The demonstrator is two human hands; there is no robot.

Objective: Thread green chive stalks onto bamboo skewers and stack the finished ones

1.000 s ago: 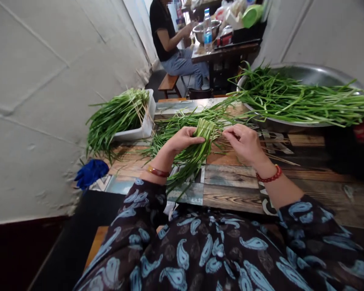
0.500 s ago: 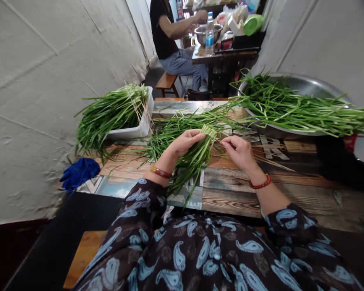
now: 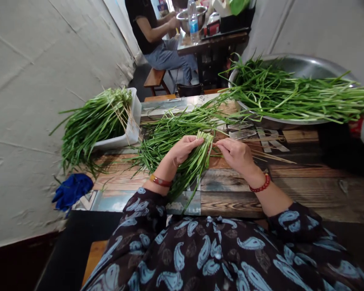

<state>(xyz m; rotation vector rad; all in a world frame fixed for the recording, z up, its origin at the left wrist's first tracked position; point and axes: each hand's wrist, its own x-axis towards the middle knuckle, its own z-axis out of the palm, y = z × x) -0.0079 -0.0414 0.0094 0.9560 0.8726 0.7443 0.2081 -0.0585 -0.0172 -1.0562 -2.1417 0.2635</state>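
Note:
My left hand (image 3: 186,148) is closed around a bunch of garlic chives (image 3: 202,151), its pale cut ends up and its green leaves hanging toward me. Just right of those stalks, my right hand (image 3: 235,153) pinches a thin bamboo skewer, mostly hidden by the fingers, against the side of the bunch. Loose chives (image 3: 172,125) lie on the table behind my hands. Several bare bamboo skewers (image 3: 274,157) rest on the wood beyond my right hand.
A white plastic tray (image 3: 134,117) at left holds chives with skewers through them. More chives fill a large steel basin (image 3: 315,64) at right. A blue glove (image 3: 72,190) lies at the left table edge. Behind, a seated person (image 3: 148,32) works at another table with a metal bowl (image 3: 191,19).
My right hand has come slightly closer to the bunch, its fingertips now against the stalks. My left hand keeps its hold. The view has tilted and shifted a little.

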